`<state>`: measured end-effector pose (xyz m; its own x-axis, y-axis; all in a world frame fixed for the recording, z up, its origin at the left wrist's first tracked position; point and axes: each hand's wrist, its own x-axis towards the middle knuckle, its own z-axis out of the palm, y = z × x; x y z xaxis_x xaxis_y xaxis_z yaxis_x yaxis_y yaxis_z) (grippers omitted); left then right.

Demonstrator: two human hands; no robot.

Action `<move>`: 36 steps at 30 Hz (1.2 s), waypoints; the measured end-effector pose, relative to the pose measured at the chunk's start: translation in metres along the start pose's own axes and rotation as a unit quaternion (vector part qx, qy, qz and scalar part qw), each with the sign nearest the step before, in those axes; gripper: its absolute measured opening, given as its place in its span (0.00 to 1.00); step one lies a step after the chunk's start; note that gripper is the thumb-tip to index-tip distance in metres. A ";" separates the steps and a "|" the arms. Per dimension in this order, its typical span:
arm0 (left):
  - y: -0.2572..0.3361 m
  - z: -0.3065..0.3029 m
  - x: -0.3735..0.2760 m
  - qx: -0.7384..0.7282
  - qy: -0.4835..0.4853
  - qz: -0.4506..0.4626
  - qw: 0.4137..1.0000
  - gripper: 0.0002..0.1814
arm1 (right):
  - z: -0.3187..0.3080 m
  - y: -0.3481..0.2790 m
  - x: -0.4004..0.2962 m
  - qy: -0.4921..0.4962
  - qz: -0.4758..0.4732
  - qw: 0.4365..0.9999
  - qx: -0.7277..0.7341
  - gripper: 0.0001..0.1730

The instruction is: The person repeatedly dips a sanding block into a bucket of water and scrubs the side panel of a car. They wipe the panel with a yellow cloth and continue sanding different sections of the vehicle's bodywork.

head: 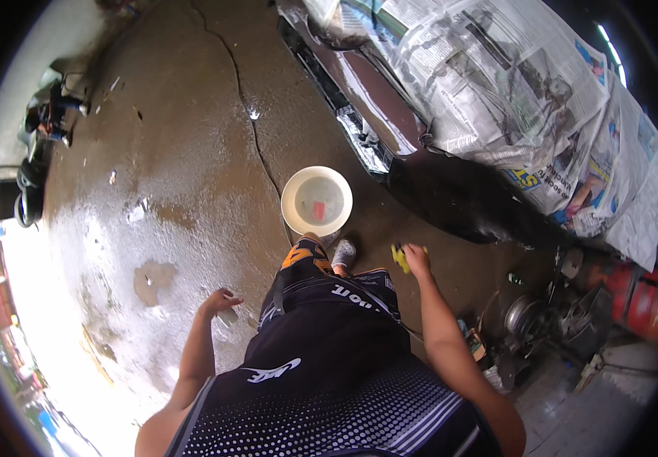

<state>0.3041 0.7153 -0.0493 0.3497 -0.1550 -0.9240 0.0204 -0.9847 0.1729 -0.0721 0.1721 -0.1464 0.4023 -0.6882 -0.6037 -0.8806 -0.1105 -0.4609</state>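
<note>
My right hand [417,263] is closed around a crumpled yellow-green cloth or sponge [400,259], out to the right of my shorts. On the other side, my left hand [218,301] hangs low with a small pale grey flat piece [228,317] in its fingers; its material is unclear. In front of my feet stands a round cream plastic bucket [287,204] holding water. A small red rectangular piece [318,211] lies in it, whether floating or sunk I cannot tell. Neither hand touches the bucket.
To the right is a dark car body panel [357,85], masked with newspaper sheets [477,85]. A cable [231,63] runs along the wet concrete floor [191,148]. A metal wheel [523,315] and a red tank [649,303] stand lower right. At left sits a person [54,114].
</note>
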 end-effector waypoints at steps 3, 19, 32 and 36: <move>-0.004 0.015 0.000 0.108 -0.002 0.033 0.994 0.45 | -0.005 0.116 -0.092 0.007 0.174 0.985 0.004 0.37; 0.007 0.068 -0.010 -0.155 0.066 -0.023 0.985 0.22 | -0.052 0.120 -0.106 -0.187 0.302 0.858 -0.371 0.21; -0.045 -0.100 0.087 -0.125 0.025 -0.040 0.991 0.22 | 0.031 -0.097 0.030 -0.144 0.277 0.948 -0.065 0.18; -0.043 -0.214 0.137 -0.174 0.103 0.058 0.978 0.23 | 0.074 -0.136 0.023 -0.099 0.305 0.946 0.045 0.31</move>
<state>0.5518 0.7530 -0.1102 0.5494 -0.2101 -0.8087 0.2745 -0.8688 0.4122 0.0760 0.2244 -0.1460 -0.1274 -0.4551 -0.8813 -0.9424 0.3325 -0.0355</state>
